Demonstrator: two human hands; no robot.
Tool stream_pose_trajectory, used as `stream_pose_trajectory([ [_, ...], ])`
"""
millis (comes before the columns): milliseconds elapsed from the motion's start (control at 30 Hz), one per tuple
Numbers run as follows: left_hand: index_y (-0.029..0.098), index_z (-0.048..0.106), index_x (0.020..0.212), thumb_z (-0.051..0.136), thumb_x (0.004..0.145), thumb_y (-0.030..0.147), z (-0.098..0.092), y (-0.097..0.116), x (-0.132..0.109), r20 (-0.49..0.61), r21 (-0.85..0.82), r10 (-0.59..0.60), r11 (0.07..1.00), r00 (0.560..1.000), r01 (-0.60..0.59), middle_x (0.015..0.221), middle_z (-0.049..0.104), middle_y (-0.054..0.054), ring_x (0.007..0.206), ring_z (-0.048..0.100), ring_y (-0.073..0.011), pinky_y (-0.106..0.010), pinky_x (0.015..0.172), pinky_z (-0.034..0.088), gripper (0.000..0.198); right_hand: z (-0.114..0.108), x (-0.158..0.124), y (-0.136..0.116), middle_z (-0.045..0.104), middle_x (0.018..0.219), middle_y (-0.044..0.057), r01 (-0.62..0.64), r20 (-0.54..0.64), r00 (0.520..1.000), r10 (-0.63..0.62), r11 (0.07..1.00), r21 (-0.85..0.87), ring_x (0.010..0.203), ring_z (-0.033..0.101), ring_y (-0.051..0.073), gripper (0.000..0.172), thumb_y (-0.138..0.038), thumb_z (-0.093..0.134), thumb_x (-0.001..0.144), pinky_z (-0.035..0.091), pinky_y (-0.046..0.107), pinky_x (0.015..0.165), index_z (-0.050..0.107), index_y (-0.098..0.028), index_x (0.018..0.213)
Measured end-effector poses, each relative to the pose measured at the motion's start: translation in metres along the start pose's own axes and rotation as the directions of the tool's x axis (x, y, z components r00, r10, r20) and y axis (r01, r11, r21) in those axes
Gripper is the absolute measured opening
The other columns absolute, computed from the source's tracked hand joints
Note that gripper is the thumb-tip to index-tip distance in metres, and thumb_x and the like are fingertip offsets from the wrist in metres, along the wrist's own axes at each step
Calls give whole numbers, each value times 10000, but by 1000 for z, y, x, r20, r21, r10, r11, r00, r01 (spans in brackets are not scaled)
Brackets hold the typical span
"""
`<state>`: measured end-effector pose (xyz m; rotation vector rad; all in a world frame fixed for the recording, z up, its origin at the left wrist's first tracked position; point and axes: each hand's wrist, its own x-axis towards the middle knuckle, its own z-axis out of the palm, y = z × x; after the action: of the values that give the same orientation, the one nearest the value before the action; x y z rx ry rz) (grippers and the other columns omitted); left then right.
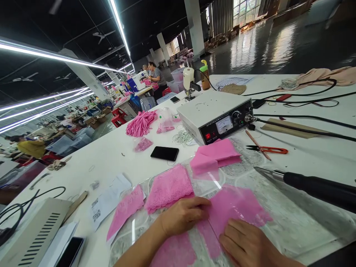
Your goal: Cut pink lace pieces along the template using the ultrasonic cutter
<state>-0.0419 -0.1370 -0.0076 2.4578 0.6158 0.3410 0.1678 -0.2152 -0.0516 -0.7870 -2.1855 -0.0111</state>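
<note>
A pink fabric piece (pixel 236 204) with a lacy right edge lies in front of me on a clear plastic sheet (pixel 294 230). My left hand (pixel 185 217) is closed, with its thumb and fingertips at the left edge of that fabric. Curled fingers of my right hand (pixel 244 241) hold the fabric's near edge. Below and between the hands, more pink fabric (pixel 174 252) shows; I cannot tell whether it is above or under the plastic. A stack of pink lace-edged pieces (pixel 170 187) sits just beyond my left hand, and folded pink fabric (pixel 215 157) lies farther back.
A black pen-shaped tool (pixel 308 185) with a metal tip points in from the right. Behind are a control box (pixel 219 115), orange-handled snips (pixel 274 150), a pencil (pixel 257 144) and a phone (pixel 164 153). A vented box (pixel 39 230) stands at left. People sit at distant machines.
</note>
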Motion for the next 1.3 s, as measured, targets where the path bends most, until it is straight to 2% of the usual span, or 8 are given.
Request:
stream_pose_trajectory([
  [167,156,676,914,440,967,148,2,-2,-3,-15,11,-17,1000,1000,17,1300,586,-110,1089,628,-175,-252,899,516,242,10,-4,1,510,601,7,-76,-75,994,76,997,7,563,438,165,285,0,435,870,296,324,546,535,-190,682],
  [367,162,662,955,483,968,193,4,-2,-2,-29,26,-18,999,999,19,1305,578,-113,1149,594,-173,-261,945,504,182,10,-2,0,502,593,6,-118,-115,987,114,993,-30,555,435,163,277,1,444,864,282,325,535,530,-190,682],
  [567,146,645,888,462,980,184,3,-3,-3,-44,89,-2,996,999,6,1308,576,-123,1155,590,-176,-274,957,501,208,8,-4,-6,502,593,6,43,-30,998,-47,994,-101,530,453,154,319,57,385,811,324,315,533,521,-194,668],
  [667,141,635,860,439,980,157,2,-3,-3,-66,139,43,990,997,-34,1279,594,-126,1161,586,-176,-286,973,494,231,6,-4,-8,496,594,3,59,-5,998,-60,992,-110,532,457,156,305,35,391,815,333,311,533,494,-201,651],
  [900,160,651,854,443,978,175,4,-2,-2,-108,255,112,964,988,-81,1197,645,-99,1118,606,-175,-300,952,500,242,12,-4,-6,523,600,4,-120,-84,989,119,993,-6,541,478,159,300,19,395,861,315,308,521,537,-195,705],
  [1133,194,695,866,412,987,192,1,-4,-2,-59,319,145,940,988,-119,1237,633,-67,1152,582,-187,-322,955,488,308,8,-4,-9,546,624,17,-12,-37,999,10,999,-41,577,510,166,330,15,345,875,398,307,597,560,-193,738],
  [1300,190,698,862,421,987,183,-3,-4,-2,-56,354,168,925,984,-137,1234,637,-74,1160,578,-195,-332,952,483,304,2,1,-12,534,630,28,29,34,999,-27,999,-40,557,488,172,319,11,358,851,356,313,540,518,-202,676],
])
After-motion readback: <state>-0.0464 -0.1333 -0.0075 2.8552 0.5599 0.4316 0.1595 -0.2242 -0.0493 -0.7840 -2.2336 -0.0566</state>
